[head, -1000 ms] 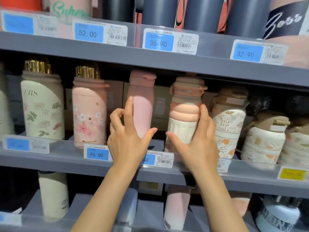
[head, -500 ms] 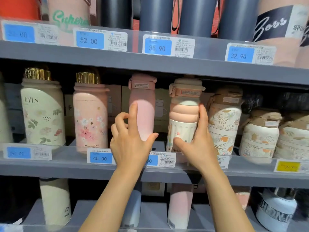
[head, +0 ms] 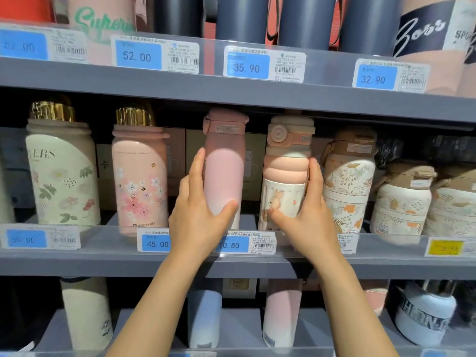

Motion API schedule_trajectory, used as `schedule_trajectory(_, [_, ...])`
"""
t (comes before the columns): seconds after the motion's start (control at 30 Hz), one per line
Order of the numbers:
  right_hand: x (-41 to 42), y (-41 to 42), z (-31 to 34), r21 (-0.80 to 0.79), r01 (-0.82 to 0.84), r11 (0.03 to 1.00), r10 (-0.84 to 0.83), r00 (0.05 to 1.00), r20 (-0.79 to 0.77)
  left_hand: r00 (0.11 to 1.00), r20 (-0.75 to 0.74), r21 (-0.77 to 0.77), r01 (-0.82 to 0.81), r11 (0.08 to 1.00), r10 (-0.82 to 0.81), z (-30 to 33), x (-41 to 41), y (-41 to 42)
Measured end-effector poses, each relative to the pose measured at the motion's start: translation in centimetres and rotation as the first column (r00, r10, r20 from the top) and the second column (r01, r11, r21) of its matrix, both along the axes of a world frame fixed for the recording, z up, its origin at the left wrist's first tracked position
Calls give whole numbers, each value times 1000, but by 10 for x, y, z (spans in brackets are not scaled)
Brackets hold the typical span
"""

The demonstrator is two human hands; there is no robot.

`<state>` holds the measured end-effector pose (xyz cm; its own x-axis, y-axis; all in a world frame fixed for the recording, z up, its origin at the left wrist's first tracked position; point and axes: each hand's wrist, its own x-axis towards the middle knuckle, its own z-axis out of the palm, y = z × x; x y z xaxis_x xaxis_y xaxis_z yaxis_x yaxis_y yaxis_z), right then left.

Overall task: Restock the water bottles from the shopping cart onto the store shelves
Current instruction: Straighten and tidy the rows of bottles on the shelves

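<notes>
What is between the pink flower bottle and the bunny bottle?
In the head view, the tall plain pink bottle stands between them, gripped by the left hand.

Mid-frame on the middle shelf (head: 386, 264), the slim bottle (head: 226, 161) stands just left of the ribbed bottle (head: 287, 166); boxes (head: 255, 150) stand behind.

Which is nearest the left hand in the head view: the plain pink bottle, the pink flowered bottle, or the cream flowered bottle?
1. Plain pink bottle, gripped by the left hand.
2. Pink flowered bottle, just left.
3. Cream flowered bottle, far left.
</notes>
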<state>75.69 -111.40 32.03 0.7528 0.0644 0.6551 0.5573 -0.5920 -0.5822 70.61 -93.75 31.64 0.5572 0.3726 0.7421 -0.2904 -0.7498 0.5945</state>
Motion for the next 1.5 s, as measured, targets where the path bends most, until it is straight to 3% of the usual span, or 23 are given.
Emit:
schedule_trajectory(0.1, [-3,-2,2,-23,5,1000,-6,1000,-21,991,8,41,-133,990,133,-3,3,-7])
schedule_trajectory(0.23, [-6,13,-3,-73,191,979,-185,980,78,948,57,184,-318,930,313,-8,6,-17])
schedule_trajectory(0.33, [-2,15,-6,-78,214,974,-207,973,99,960,62,207,-279,938,272,-11,3,-14])
schedule_trajectory(0.5, [-1,6,-2,-40,82,996,-80,996,40,995,-51,169,-79,983,89,-6,-6,-9])
schedule_trajectory(0.63, [-2,3,-2,-56,66,996,-64,998,26,992,-29,138,-117,983,122,-7,-4,-10])
schedule_trajectory(0.87, [-5,2,-2,-79,72,994,-70,997,28,929,37,177,-369,913,368,-10,10,-18])
schedule_trajectory(1.2, [-6,2,-3,-90,97,991,-95,995,30,928,55,177,-373,911,369,-11,7,-18])
schedule_trajectory(1.5, [0,-6,-1,-52,22,998,-23,1000,-19,931,39,156,-364,918,363,-13,9,-18])
